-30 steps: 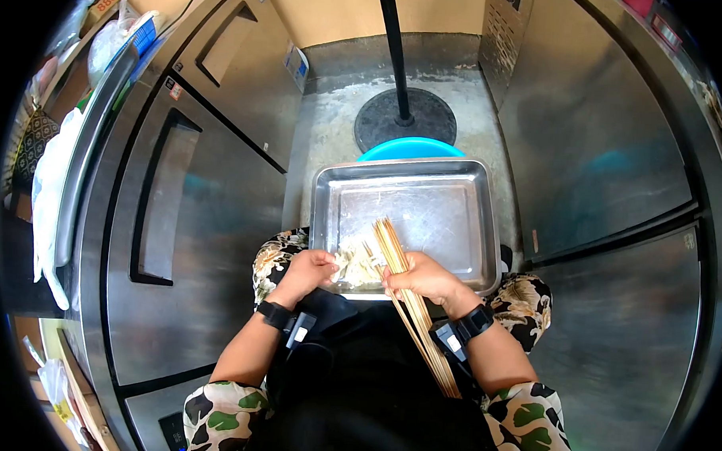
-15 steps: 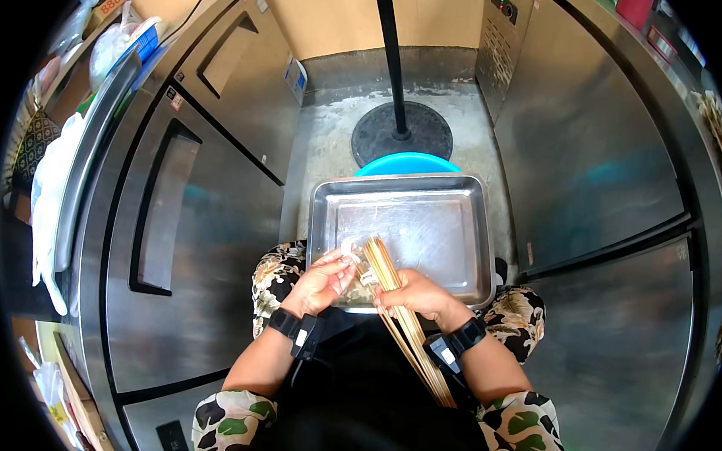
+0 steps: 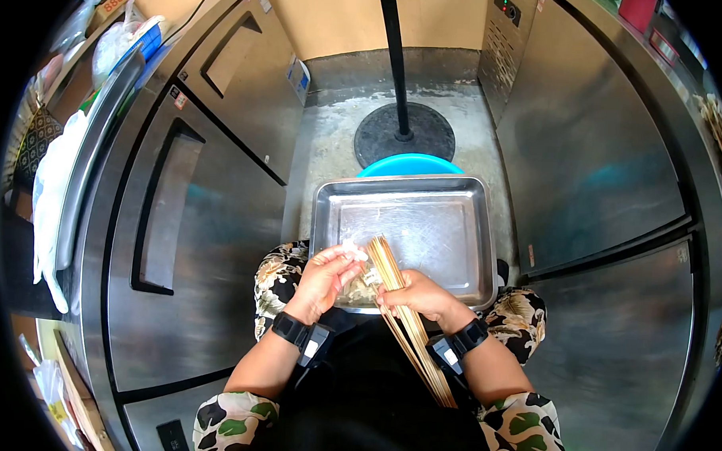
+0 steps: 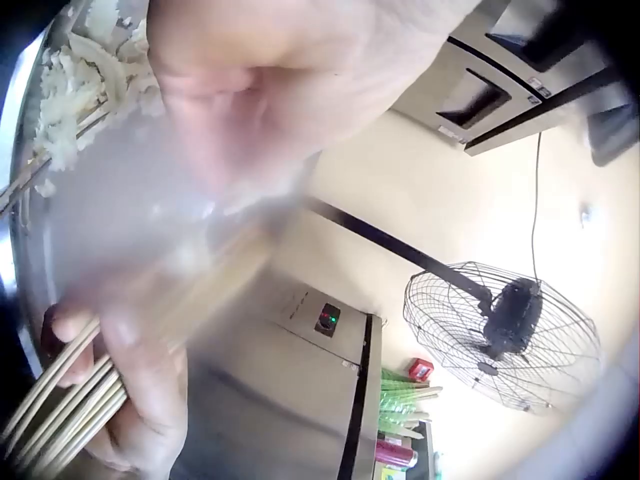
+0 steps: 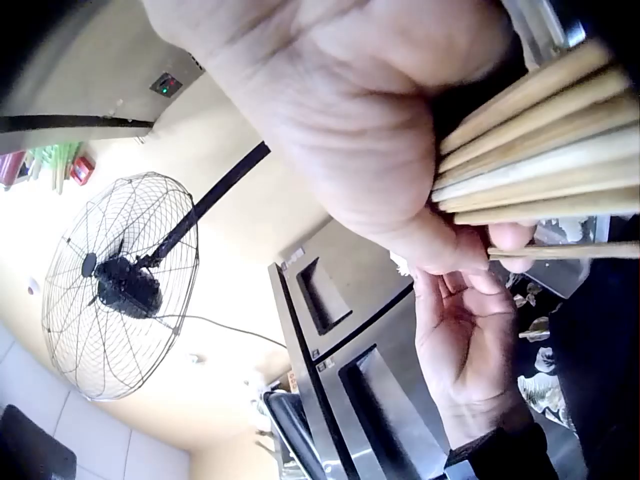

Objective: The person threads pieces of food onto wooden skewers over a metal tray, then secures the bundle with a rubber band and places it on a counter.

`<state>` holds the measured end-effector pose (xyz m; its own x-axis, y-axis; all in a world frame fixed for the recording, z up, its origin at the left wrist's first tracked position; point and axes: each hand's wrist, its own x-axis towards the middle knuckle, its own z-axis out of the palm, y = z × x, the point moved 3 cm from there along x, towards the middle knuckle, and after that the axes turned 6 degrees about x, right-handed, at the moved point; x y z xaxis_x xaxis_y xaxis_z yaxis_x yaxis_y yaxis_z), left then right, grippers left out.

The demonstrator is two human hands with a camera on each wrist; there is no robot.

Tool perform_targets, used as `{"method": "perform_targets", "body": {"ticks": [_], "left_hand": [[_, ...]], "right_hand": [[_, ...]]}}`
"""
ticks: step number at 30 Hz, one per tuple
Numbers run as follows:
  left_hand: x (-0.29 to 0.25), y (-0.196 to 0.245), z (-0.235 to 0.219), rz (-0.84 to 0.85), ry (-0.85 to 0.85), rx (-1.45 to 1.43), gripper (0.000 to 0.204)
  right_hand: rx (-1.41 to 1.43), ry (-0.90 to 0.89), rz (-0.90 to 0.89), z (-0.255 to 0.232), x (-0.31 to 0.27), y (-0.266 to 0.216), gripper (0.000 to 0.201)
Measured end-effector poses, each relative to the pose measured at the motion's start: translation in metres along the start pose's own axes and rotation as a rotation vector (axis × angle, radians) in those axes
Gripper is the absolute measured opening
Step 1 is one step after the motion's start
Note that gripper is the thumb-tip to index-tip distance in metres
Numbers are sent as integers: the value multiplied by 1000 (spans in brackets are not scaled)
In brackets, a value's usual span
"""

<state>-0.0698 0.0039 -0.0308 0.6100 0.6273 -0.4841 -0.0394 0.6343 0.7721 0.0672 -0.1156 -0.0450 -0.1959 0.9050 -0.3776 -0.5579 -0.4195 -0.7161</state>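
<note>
My left hand [image 3: 321, 281] pinches a soft whitish piece of food [image 3: 355, 251] between thumb and fingers, beside the upper ends of some wooden skewers [image 3: 386, 262]. My right hand [image 3: 419, 295] grips that skewer bundle, whose long ends run down over the dark apron. One thin skewer [image 5: 575, 251] stands apart from the bundle at the right fingertips in the right wrist view. Both hands are over the near edge of a shallow metal tray [image 3: 457, 217]. A heap of pale shredded pieces [image 4: 75, 95] lies in the tray, partly hidden by the hands in the head view.
Behind the tray shows a bright blue basin [image 3: 411, 164], then the round base [image 3: 380, 139] of a standing fan. Steel cabinets [image 3: 218, 212] flank both sides closely. A metal tray [image 3: 93, 168] and plastic bags lie along the left counter.
My left hand has risen from the heap with a whitish piece and turned palm-up beside the skewer tips. The right hand keeps its grip on the bundle. The head view has tilted slightly.
</note>
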Motion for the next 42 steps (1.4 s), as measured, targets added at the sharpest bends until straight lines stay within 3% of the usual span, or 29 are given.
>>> {"method": "perform_targets", "body": {"ticks": [11, 27, 30, 33, 37, 42], "left_hand": [[-9, 5, 6, 18, -2, 194, 15], [-7, -2, 24, 277, 101, 328, 20], [-9, 2, 25, 258, 85, 355, 20], [-5, -3, 17, 43, 73, 263, 20], [-11, -9, 16, -97, 127, 134, 19], [-16, -26, 17, -172, 110, 55, 20]], "right_hand": [[4, 35, 7, 0, -1, -3, 7], [7, 23, -32, 0, -3, -3, 9], [8, 31, -27, 1, -4, -5, 9], [3, 38, -31, 1, -4, -4, 9], [-5, 68, -46, 2, -4, -4, 5], [-41, 89, -61, 0, -5, -4, 5]]}}
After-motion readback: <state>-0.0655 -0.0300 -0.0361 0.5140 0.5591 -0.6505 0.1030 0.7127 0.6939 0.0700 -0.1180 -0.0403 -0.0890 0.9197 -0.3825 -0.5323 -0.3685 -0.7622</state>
